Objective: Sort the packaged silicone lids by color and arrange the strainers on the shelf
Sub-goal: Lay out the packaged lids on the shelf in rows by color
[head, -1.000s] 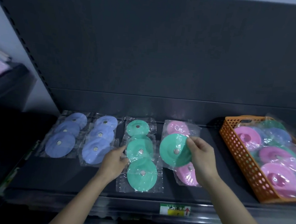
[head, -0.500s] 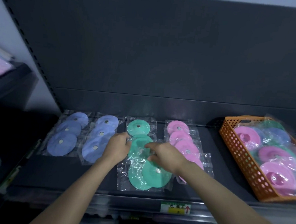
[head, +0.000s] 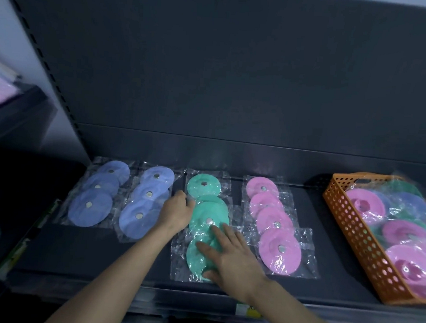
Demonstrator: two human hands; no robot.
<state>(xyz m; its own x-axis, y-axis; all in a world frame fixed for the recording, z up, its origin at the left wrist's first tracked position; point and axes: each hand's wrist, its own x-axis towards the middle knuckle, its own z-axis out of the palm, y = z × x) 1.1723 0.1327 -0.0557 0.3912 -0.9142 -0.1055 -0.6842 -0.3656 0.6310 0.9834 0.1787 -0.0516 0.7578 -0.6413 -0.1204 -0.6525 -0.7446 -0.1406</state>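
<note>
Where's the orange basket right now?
In the head view, the orange basket sits at the far right of the shelf. It is to the right of the pink lid column, with a bare gap between them.

I can read no writing here. Just below my right hand [head: 236, 260], on the front edge of the dark shelf [head: 76, 253], a small yellow and green price tag [head: 246, 311] shows beside my forearm, its print too blurred to read.
</note>
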